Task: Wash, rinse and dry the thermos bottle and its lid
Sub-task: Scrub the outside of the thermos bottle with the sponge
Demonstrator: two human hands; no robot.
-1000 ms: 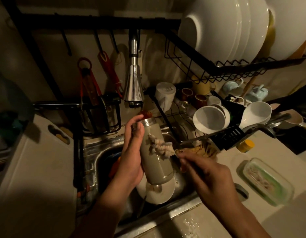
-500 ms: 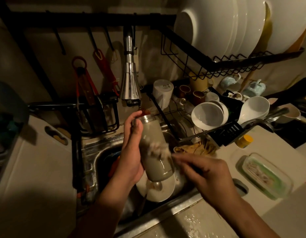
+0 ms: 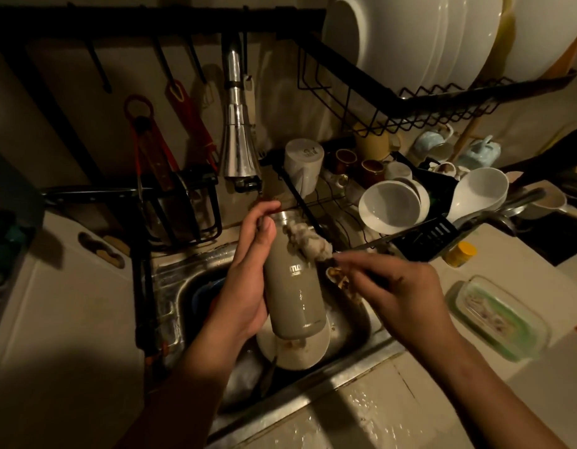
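Now the washing step: at the frame's centre, over the sink, the left hand grips the bottle; the right hand pinches a soapy brush against its neck. Next, probably, rinsing under the tap.

You stood in dim, warm light at a pale stone counter with a steel sink, a black wire dish rack overhead against the beige wall.
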